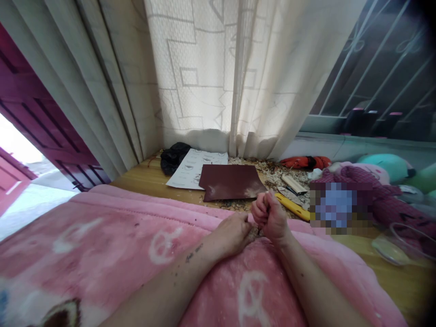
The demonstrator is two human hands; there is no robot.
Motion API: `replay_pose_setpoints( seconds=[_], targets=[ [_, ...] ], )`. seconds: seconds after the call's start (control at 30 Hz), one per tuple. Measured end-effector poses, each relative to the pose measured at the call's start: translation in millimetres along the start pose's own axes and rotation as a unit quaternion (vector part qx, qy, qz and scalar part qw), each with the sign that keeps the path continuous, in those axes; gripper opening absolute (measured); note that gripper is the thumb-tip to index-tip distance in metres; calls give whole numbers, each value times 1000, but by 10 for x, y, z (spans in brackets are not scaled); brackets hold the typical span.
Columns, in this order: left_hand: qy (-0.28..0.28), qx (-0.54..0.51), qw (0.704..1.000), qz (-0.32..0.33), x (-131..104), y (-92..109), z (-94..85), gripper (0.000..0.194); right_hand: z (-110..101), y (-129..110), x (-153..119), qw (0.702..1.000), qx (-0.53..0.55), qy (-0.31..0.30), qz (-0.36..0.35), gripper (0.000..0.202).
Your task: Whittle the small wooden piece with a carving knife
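- Left hand [233,231] lies low over the pink blanket [119,236], fingers bent down; whether it grips anything, I cannot tell
- Right hand [270,218] is curled narrow, thumb uppermost, and its palm is hidden, so any hold is unclear
- Small brown clump [254,234] shows in the gap between the hands, perhaps a crumbly piece, though blurred
- It should handle as light and fragile, best pinched softly at its sides
- Pixelation hides the area by the yellow tool [293,207]
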State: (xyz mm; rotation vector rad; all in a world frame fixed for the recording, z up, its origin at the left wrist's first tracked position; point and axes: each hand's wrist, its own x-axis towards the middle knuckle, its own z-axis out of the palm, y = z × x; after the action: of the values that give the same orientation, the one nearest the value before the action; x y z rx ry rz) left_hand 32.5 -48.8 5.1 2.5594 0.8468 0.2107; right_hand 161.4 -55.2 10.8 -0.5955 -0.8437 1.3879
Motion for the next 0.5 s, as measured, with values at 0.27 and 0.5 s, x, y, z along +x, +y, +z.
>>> replay_pose_setpoints(
  seconds=[0.27, 0.5],
  targets=[
    [11, 97, 995, -3, -11, 1, 47, 30, -2, 63, -7, 961, -15, 236, -147, 45],
    [2, 120, 993, -8, -11, 28, 38, 29, 32, 83, -14, 948, -41, 269, -164, 44]
  ],
)
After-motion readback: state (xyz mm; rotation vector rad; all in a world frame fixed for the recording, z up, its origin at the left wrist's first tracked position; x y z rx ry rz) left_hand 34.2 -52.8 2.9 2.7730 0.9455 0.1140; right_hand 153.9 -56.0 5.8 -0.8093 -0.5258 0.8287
